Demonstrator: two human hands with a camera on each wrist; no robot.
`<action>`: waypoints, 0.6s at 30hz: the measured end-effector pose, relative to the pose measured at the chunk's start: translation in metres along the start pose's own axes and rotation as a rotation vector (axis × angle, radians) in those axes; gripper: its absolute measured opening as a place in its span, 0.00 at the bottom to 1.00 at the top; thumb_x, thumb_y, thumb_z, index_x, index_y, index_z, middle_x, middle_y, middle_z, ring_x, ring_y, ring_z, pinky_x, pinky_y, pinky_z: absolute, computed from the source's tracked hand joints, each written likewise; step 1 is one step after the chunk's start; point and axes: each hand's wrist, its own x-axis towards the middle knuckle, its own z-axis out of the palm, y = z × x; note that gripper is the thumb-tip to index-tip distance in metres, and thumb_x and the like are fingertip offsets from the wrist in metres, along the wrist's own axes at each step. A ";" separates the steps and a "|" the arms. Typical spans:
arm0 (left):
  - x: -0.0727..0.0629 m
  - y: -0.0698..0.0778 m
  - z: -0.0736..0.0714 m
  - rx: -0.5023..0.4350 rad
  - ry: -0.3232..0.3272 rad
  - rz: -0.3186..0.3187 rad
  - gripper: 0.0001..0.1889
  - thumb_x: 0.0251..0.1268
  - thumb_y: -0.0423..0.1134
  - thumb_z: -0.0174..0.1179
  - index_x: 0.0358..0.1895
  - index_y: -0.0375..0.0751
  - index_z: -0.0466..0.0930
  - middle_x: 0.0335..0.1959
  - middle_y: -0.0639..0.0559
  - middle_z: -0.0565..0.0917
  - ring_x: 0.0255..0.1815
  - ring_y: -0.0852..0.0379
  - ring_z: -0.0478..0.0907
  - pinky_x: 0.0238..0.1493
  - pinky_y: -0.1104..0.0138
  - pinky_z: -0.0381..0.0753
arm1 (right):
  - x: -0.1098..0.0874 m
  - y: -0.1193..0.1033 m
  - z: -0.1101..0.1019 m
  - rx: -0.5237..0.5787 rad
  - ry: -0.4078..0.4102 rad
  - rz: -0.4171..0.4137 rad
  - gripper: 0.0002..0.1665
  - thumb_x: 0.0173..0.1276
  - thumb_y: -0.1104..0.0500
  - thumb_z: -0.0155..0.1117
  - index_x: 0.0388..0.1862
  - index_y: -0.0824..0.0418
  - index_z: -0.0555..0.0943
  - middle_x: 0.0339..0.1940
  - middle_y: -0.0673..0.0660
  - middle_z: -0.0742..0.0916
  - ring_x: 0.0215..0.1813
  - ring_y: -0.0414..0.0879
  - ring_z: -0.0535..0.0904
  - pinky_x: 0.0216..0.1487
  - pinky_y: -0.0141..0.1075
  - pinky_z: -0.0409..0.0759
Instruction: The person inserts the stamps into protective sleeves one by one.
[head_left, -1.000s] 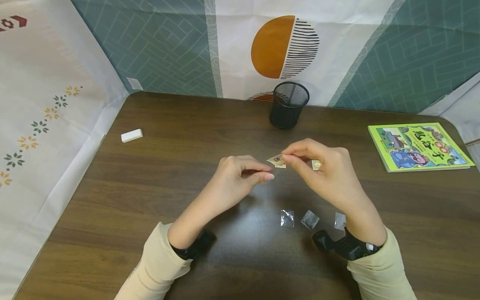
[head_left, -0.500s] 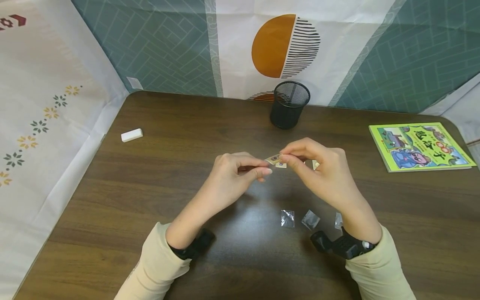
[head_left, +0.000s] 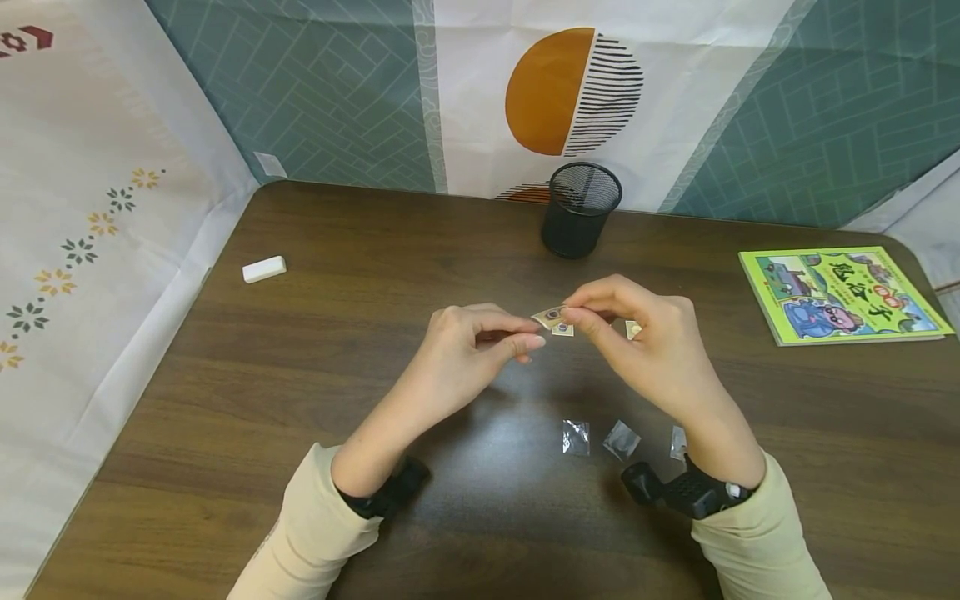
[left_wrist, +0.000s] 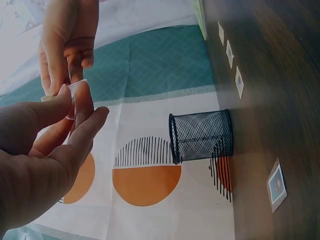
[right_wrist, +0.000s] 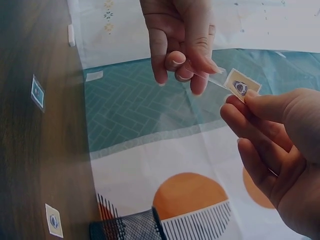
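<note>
Stamp (right_wrist: 243, 83) pinched at one edge between thumb and fingertips of right hand (head_left: 647, 337); most of its printed face is left exposed beyond the thumb, on the side toward the left hand (head_left: 471, 348). It is held above the table (head_left: 420, 275), tilted. By the left thumb and fingers a clear sleeve (right_wrist: 218, 77) is pinched, grip narrow. Sleeve edge and stamp edge are brought together between the two sets of fingertips; whether the stamp is inserted cannot be told. Beneath the hands, a row of three loose stamps (left_wrist: 229, 53) is seen on the table. A sleeved stamp (left_wrist: 277, 185) is laid apart from that row. Nearer the person, three clear packets (head_left: 621, 439) are spread; mesh cup (head_left: 579, 212) is located beyond the hands.
</note>
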 end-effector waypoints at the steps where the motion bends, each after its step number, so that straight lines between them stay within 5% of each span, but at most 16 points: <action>1: 0.000 0.000 0.000 -0.010 -0.003 -0.008 0.06 0.56 0.35 0.66 0.36 0.39 0.87 0.25 0.53 0.84 0.25 0.64 0.81 0.26 0.66 0.79 | 0.000 0.000 0.000 -0.002 0.001 -0.002 0.10 0.53 0.70 0.71 0.33 0.60 0.83 0.28 0.50 0.87 0.26 0.33 0.79 0.24 0.24 0.70; 9: 0.001 0.002 -0.001 -0.148 -0.018 -0.108 0.05 0.57 0.35 0.66 0.34 0.37 0.85 0.26 0.50 0.85 0.24 0.61 0.82 0.25 0.68 0.78 | 0.001 0.002 -0.002 0.001 0.005 -0.013 0.11 0.51 0.71 0.72 0.32 0.60 0.83 0.28 0.50 0.87 0.30 0.30 0.81 0.24 0.23 0.70; 18: 0.001 0.003 -0.001 -0.112 -0.031 -0.113 0.03 0.55 0.36 0.67 0.31 0.40 0.85 0.23 0.52 0.84 0.24 0.61 0.80 0.25 0.67 0.76 | 0.001 0.003 -0.002 0.050 -0.029 0.003 0.11 0.51 0.72 0.71 0.33 0.60 0.83 0.28 0.50 0.87 0.32 0.30 0.82 0.26 0.24 0.73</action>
